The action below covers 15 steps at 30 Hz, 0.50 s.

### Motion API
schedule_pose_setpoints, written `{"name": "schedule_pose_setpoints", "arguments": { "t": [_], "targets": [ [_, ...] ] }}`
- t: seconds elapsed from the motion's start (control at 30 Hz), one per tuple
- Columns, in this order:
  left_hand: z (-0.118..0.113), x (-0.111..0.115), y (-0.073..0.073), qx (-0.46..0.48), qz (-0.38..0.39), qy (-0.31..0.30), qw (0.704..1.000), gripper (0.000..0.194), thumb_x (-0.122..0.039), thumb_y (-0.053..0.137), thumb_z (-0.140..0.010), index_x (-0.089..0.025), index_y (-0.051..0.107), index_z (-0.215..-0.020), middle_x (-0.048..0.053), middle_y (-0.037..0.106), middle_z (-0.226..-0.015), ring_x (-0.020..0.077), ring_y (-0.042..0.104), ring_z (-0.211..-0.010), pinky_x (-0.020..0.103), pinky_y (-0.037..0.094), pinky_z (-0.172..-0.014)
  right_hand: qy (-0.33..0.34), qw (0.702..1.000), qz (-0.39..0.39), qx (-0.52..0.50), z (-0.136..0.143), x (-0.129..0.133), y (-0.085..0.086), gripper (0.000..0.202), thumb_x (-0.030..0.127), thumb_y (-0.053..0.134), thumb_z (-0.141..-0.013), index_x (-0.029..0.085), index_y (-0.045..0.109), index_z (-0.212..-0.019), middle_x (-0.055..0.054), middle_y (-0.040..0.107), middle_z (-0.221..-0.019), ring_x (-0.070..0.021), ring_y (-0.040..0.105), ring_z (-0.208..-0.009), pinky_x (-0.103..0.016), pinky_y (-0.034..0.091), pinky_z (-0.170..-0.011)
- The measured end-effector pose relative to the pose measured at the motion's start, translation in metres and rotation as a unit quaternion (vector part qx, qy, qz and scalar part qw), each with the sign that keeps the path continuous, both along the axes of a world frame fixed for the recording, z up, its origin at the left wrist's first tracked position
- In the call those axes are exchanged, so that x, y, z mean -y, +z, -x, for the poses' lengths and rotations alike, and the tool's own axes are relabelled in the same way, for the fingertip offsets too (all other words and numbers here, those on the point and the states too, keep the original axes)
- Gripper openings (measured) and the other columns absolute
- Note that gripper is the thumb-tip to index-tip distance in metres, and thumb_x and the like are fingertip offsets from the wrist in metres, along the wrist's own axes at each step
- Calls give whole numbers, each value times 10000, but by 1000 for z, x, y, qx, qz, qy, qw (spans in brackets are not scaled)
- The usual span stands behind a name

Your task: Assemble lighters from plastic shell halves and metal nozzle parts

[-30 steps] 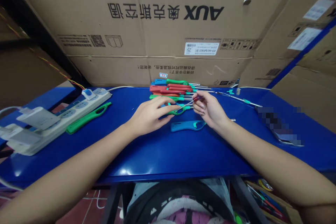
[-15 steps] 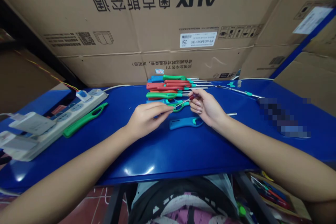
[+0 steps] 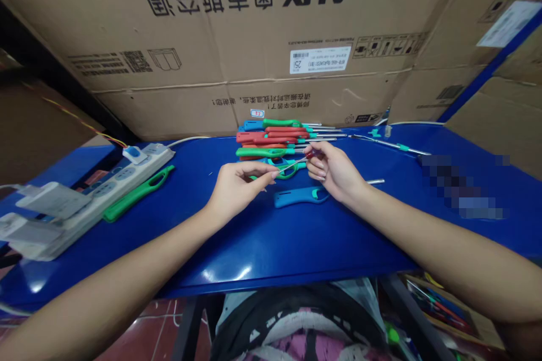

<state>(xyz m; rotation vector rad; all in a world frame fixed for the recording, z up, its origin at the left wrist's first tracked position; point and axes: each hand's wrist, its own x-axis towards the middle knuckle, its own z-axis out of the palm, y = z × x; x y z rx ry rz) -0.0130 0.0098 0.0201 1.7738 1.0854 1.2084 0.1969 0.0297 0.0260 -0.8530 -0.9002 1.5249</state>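
A screwdriver (image 3: 294, 164) with a dark red handle and thin metal shaft is held by that handle in my curled right hand (image 3: 332, 169). My left hand (image 3: 237, 185) pinches the far end of its shaft between thumb and fingers; whether anything small is there too, I cannot make out. Just below, a blue stick lighter (image 3: 298, 196) lies on the table, partly hidden behind my right wrist. Beyond both hands, several red, green and blue stick lighters (image 3: 271, 138) lie stacked side by side, metal tubes pointing right.
To the left, a white power strip (image 3: 121, 175) holds plugs and chargers, with a green lighter shell (image 3: 138, 194) alongside. A cardboard sheet (image 3: 203, 76) stands behind the blue table (image 3: 237, 248). On the right lie a metal lighter tube (image 3: 389, 145) and a pixelated object (image 3: 461, 186).
My left thumb and fingers have shifted slightly at the end of the shaft, with the thumb now showing more. My right hand keeps its grip on the screwdriver. The view has tilted a little.
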Motion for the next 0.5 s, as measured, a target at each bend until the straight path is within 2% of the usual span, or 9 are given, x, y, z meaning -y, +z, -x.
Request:
{"name": "schedule_pose_setpoints", "arguments": {
  "t": [0.1, 0.23, 0.5],
  "targets": [
    [-2, 1, 5, 56, 103, 15, 993, 313, -400, 864, -691, -138, 785, -844, 68, 784, -784, 189, 747, -686, 217, 584, -556, -6, 1000, -6, 3, 1, 1, -1, 165, 240, 589, -829, 155, 606, -689, 91, 316, -430, -46, 248, -372, -211, 173, -393],
    [-3, 0, 8, 108, 160, 14, 981, 331, -384, 898, -641, -147, 787, -844, 61, 784, -813, 168, 739, -679, 200, 575, -558, -17, 1000, -14, -6, 1, 1, 0, 182, 253, 601, -824, 154, 609, -672, 89, 315, -423, -46, 246, -369, -213, 169, -390],
    [-2, -1, 1, 82, 103, 6, 991, 302, -366, 886, -659, -139, 767, -818, 55, 770, -770, 165, 724, -668, 230, 590, -593, -42, 998, -43, -34, -6, -4, 5, 166, 265, 604, -812, 171, 603, -675, 91, 317, -423, -49, 245, -372, -212, 180, -380]
  ]
}}
